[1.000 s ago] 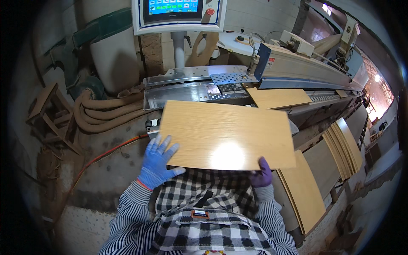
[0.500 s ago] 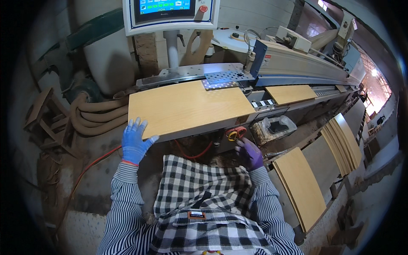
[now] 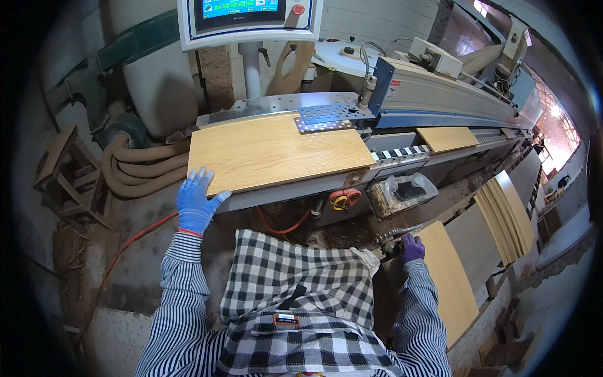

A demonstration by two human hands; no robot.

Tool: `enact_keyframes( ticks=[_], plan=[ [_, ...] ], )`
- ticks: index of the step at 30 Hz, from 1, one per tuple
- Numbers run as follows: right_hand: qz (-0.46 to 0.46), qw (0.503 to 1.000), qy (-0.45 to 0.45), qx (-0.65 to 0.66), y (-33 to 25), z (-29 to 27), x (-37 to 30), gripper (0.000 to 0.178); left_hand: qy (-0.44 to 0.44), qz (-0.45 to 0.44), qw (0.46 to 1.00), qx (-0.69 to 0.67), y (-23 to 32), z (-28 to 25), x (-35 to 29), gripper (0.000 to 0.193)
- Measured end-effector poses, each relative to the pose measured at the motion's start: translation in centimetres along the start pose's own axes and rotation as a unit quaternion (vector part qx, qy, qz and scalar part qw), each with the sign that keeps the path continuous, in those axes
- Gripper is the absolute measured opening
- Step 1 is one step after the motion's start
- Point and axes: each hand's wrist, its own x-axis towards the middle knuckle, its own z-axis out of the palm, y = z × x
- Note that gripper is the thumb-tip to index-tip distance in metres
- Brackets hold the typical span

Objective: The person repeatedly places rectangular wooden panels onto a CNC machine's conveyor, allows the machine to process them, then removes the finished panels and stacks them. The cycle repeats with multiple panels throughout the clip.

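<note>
A light wood panel (image 3: 276, 154) lies on the machine's bed in front of me. My left hand (image 3: 198, 200), in a blue glove, rests at its near left corner, fingers spread over the end and thumb along the front edge. At my right, another light wood panel (image 3: 447, 283) tops a low stack. My right hand (image 3: 412, 249), in a purple glove, is at this panel's far left corner with its fingers curled in at the edge; the fingertips are partly hidden. Farther along the machine, a narrower wood panel (image 3: 447, 139) lies on the track.
A control screen (image 3: 242, 16) stands above the machine. Red-handled scissors (image 3: 344, 200) hang on its front, beside a plastic-lined bin (image 3: 405, 193). A taller panel stack (image 3: 507, 213) stands far right. Thick hoses (image 3: 147, 166) and a wooden stand (image 3: 75, 176) are at left.
My right hand has moved right and nearer, from beside the scissors to the stacked panel's edge. The narrower panel has travelled right along the track. My left hand stays at the front panel's corner.
</note>
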Motion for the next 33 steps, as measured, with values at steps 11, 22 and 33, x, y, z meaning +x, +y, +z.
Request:
enact_keyframes(
  ticks=[11,22,33],
  plan=[
    [0.067,0.987,0.095,0.110,-6.3,-2.6,-9.8,0.055,0.031,0.015,0.999,-0.012,-0.5,0.7,-0.3,0.066],
    [0.416,0.195,0.219,0.861,5.0,3.9,-23.5,0.038,0.038,0.017,0.999,-0.011,-0.8,0.7,-0.6,0.064],
    [0.572,0.241,0.158,0.768,-0.6,3.3,-23.0,0.059,-0.021,0.033,0.998,-0.046,-2.5,0.2,-0.4,0.062]
  ],
)
